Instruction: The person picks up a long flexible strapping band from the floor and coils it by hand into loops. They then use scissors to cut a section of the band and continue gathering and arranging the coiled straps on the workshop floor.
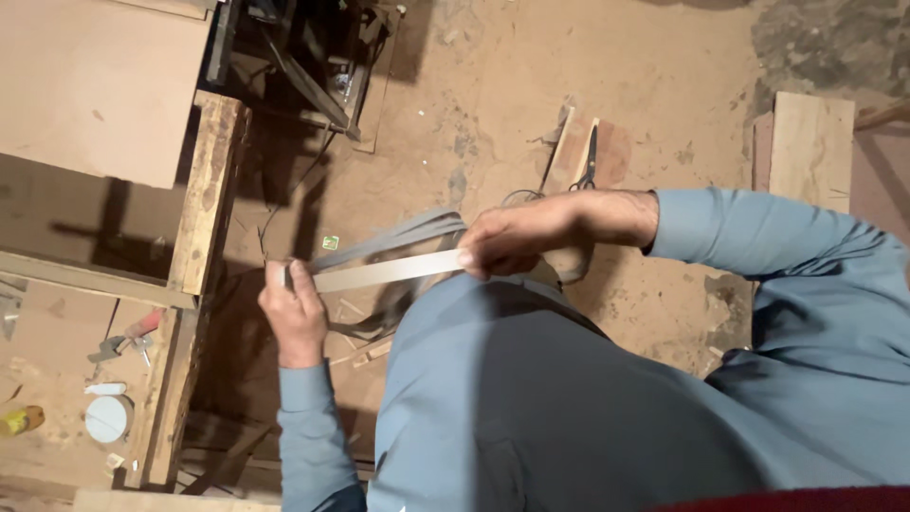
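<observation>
Fingers of both hands are pinching shut on a pale flat edging strip [384, 271] — left hand [296, 313], right hand [517, 237] at opposite ends.

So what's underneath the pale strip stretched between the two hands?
Under the pale flat strip hang loops of grey banding above the dusty dirt floor. The person's blue-clad knee covers the rest of the loops and the floor beneath.

Dusty earthen floor [531, 85], wooden workbench [204, 199] (worn), hard shadows

Both hands closed in a pinch, left [296, 313] and right [507, 239]
</observation>
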